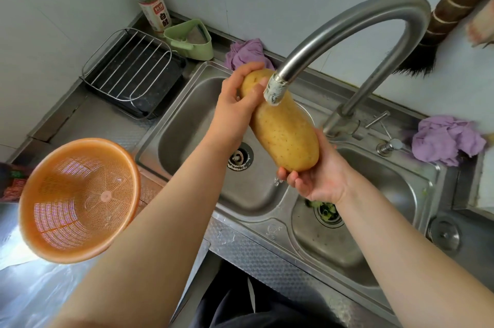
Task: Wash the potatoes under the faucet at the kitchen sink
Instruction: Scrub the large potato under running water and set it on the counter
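Both hands grip one long potato (283, 124) under the faucet (347, 30) spout above the double sink (187, 113): left hand (235, 105) curled round its far end, right hand (318, 175) cupping its near end.

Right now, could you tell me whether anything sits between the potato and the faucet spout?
Nothing visible does. The potato, held by the left hand and right hand, sits directly beneath the faucet spout, over the sink.
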